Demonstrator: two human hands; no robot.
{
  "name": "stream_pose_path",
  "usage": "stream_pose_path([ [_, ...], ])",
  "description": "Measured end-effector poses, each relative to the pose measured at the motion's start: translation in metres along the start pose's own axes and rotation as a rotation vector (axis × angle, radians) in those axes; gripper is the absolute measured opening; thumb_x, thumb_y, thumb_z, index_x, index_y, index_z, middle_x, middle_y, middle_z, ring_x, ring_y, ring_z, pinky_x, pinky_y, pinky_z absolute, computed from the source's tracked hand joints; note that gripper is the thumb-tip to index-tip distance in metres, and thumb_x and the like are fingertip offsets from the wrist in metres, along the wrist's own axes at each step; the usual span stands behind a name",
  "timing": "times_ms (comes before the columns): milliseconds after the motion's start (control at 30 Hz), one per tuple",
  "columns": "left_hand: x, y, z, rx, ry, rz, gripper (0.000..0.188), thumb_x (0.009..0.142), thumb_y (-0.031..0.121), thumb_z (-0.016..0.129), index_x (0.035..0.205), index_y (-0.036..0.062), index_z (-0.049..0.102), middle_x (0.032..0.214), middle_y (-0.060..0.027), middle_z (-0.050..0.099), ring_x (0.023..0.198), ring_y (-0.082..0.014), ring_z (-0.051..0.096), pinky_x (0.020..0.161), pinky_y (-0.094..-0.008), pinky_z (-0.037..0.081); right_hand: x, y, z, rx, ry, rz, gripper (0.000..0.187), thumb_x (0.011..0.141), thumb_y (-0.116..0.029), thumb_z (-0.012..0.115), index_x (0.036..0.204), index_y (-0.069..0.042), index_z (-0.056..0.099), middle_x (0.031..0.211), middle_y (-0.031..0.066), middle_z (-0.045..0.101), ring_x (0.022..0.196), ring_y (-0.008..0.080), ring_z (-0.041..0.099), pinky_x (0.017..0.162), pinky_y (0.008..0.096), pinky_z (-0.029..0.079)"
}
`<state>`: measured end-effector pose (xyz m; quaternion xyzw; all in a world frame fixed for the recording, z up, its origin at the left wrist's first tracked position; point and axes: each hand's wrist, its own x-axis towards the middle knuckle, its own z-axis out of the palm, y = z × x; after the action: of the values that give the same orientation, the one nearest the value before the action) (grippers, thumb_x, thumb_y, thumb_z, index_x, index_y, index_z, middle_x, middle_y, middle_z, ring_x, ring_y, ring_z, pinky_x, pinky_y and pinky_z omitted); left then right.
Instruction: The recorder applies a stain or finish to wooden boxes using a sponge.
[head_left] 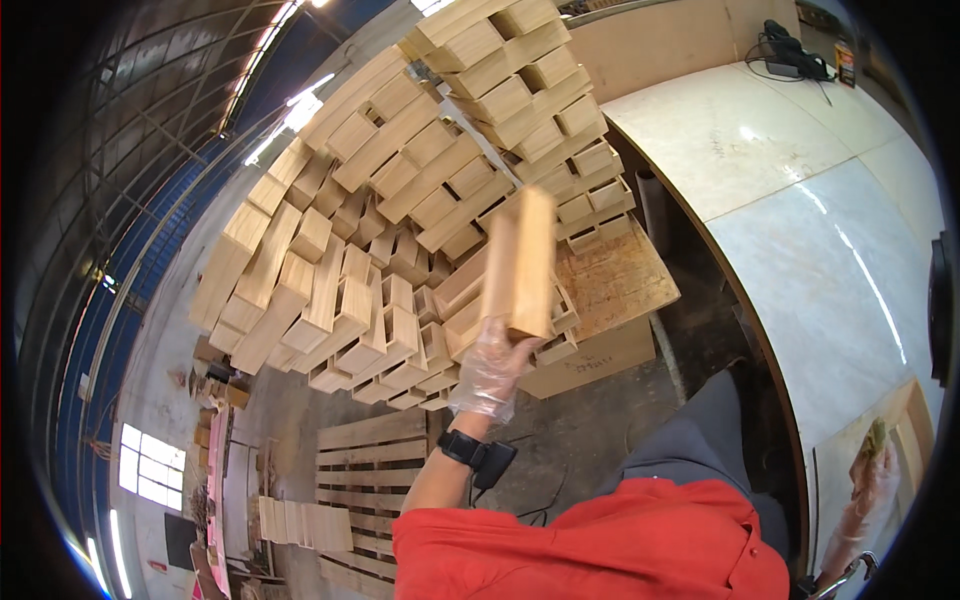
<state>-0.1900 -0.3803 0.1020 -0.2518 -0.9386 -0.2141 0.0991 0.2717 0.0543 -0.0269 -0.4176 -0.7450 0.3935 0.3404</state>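
Observation:
My left hand (495, 368), in a clear plastic glove, grips the near end of a long wooden drawer box (535, 262), which is blurred and raised in front of the stacks. Several pale wooden drawer boxes (375, 335) are piled behind it. At the far right, my right hand (876, 478), also gloved, is closed around a crumpled greenish-brown cloth (868, 448). That cloth is over a shallow wooden drawer (908, 425) on the worktable. The picture's rim makes the fingers of this hand small and hard to see.
A pale-topped worktable (790, 260) runs along my right, with a black corded tool (795, 55) and a small bottle (845, 62) at its far end. A wooden board (615, 285) rests on a cardboard box (590, 362). A slatted pallet (370, 455) lies at lower left.

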Motion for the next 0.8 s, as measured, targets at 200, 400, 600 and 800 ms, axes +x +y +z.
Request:
stream_pose_path([
  [200,-0.019,-0.131,0.039,0.435,0.180,-0.138,0.048,0.085,0.030,0.068,0.116,-0.0014,0.051,0.105,-0.0223,0.059,0.096,-0.0393,0.062,0.079,-0.0445,0.054,-0.014,-0.010,0.005,0.094,-0.013,0.052,0.047,0.092,-0.030,0.059,0.130,-0.003,0.055,0.119,0.0091,0.061,0.111,0.0254,0.058,0.092,0.0386,0.047],
  [400,0.016,-0.078,0.035,0.223,-0.049,-0.431,0.039,0.093,0.024,0.049,0.123,-0.0006,0.051,0.121,-0.0284,0.054,0.106,-0.0461,0.056,0.087,-0.0489,0.049,-0.049,0.008,-0.030,0.277,-0.001,0.195,0.048,0.093,-0.032,0.058,0.131,-0.003,0.054,0.119,0.0087,0.061,0.111,0.0250,0.058,0.092,0.0385,0.048],
  [600,0.054,-0.144,0.061,0.932,0.112,0.318,0.055,0.092,0.016,0.046,0.143,-0.0021,0.035,0.150,-0.0225,0.033,0.138,-0.0349,0.034,0.117,-0.0395,0.026,-0.085,-0.082,0.011,0.447,0.286,0.247,0.046,0.092,-0.031,0.063,0.131,-0.007,0.055,0.124,0.0071,0.056,0.097,0.0181,0.060,0.081,0.0313,0.050],
  [800,0.073,0.197,0.118,-0.126,-0.261,0.863,0.048,0.077,0.019,0.073,0.117,0.0032,0.053,0.125,-0.0174,0.054,0.118,-0.0344,0.052,0.097,-0.0406,0.045,-0.087,-0.115,-0.020,0.414,0.218,0.551,0.033,0.092,-0.026,0.065,0.113,-0.001,0.067,0.091,0.0034,0.066,0.082,0.0116,0.059,0.074,0.0260,0.049],
])
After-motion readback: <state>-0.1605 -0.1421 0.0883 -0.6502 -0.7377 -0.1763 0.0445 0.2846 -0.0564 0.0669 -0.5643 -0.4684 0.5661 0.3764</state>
